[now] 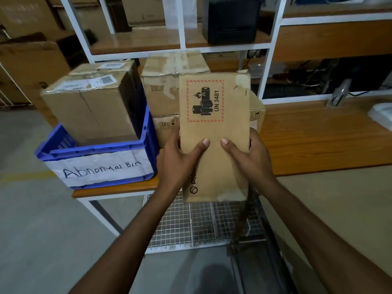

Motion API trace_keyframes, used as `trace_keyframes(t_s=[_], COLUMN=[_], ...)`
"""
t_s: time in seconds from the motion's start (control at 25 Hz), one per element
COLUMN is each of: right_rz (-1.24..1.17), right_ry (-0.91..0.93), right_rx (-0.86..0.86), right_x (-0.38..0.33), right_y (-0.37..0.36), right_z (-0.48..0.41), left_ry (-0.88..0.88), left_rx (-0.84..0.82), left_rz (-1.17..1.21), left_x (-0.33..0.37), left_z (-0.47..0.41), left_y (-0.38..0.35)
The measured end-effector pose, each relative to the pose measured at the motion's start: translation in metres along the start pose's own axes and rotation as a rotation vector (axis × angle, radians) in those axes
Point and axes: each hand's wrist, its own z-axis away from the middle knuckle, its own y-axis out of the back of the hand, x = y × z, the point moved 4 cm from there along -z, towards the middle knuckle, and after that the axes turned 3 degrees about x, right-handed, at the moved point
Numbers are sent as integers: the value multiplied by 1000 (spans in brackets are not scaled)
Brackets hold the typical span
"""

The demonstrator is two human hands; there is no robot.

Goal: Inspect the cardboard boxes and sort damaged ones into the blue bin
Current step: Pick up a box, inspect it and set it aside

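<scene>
Flat cardboard box point(214, 132), upright just right of the blue bin point(97, 164), gripped along both long edges by left hand point(180, 158) and right hand point(252, 158); appears light, stiff, corners scuffed—hold mid-edges, avoid torn corners.

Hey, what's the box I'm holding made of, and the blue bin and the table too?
The box looks like matte brown cardboard; its scuffed corners show paler torn paper. The blue bin seems moulded plastic, slightly glossy with ribbed walls, its label paper. The table has a wood-grain top, possibly laminate; I can't tell which.
</scene>
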Motion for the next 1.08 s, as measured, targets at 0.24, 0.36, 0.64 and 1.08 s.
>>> trace_keyframes(t_s=[0.24, 0.36, 0.64, 1.08], right_rz=[35, -6, -163, -252], right_ry=[-49, -64, -17, -3], right_rx=[-194, -154, -293, -360], right_x=[12, 5, -14, -37], right_y=[-6, -1, 10, 34], right_z=[17, 16, 28, 25], left_ry=[129, 86, 34, 53], left_rx=[-571, -493, -396, -544], left_rz=[176, 190, 165, 191], left_x=[-37, -34, -15, 13], left_z=[27, 27, 25, 19], left_y=[-5, 5, 30, 39])
